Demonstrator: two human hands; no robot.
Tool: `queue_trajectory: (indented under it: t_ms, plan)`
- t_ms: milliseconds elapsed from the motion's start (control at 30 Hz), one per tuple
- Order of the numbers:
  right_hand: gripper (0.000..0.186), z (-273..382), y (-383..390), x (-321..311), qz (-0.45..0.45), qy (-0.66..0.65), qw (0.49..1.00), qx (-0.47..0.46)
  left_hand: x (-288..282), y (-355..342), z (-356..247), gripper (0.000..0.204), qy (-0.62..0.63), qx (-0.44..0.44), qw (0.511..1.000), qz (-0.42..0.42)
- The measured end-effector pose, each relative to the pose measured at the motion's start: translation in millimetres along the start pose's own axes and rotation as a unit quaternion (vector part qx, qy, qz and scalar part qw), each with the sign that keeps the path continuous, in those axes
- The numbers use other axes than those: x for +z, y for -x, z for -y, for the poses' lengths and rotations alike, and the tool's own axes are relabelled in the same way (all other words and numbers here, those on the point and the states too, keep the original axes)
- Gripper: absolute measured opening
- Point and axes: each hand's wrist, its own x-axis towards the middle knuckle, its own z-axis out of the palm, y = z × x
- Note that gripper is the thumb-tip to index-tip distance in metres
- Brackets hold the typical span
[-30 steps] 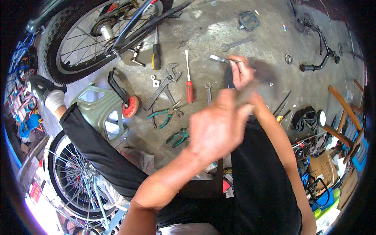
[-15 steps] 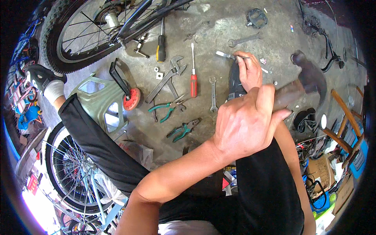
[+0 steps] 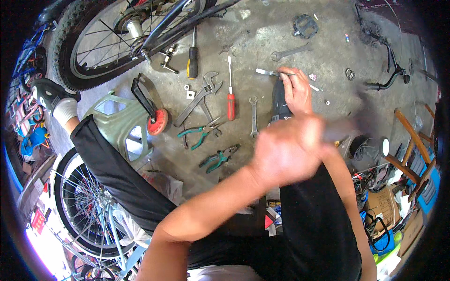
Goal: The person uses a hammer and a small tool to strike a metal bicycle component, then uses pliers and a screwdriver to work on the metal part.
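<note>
My left hand (image 3: 288, 150), its forearm crossing from the lower left, is closed around the handle of a claw hammer (image 3: 340, 129). Motion blurs both the hand and the hammer, whose head is a dark smear on the right. Farther ahead, by the toe of my right shoe (image 3: 280, 98), my right hand (image 3: 296, 89) pinches a slim metal piece (image 3: 267, 72) with a bright flat end pointing left. Fingers hide part of this piece. Left of the shoe lie an open-ended wrench (image 3: 254, 116) and a red-handled screwdriver (image 3: 231, 105).
Pliers (image 3: 218, 158), an adjustable wrench (image 3: 199, 97) and a bicycle pedal (image 3: 305, 25) are on the concrete floor. A bicycle wheel (image 3: 63, 56) rises at the far left, near a green plastic stool (image 3: 119, 129). A wooden frame (image 3: 412, 136) stands at the right.
My left hand and the hammer have swung back toward me, lower in the picture. A small ring on the floor, formerly behind the hammer head, now shows. My right hand keeps its pinch.
</note>
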Motion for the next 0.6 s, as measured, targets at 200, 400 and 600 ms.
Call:
queue_trajectory:
  t_ms: [200, 400, 600]
  plan:
    - [0.016, 19.0, 2.5, 21.6, 0.016, -0.028, 0.999, 0.033, 2.3, -1.2, 12.9, 0.044, -0.089, -0.271, 0.955, 0.087]
    - [0.014, 11.3, 0.9, 3.9, 0.038, -0.001, 0.999, -0.008, -13.3, -16.6, -54.0, 0.054, 0.031, -0.075, 0.995, 0.051]
    - [0.017, 18.4, 5.1, 17.0, 0.055, -0.026, 0.998, 0.003, -16.2, 15.4, -28.3, 0.041, -0.027, -0.183, 0.979, 0.087]
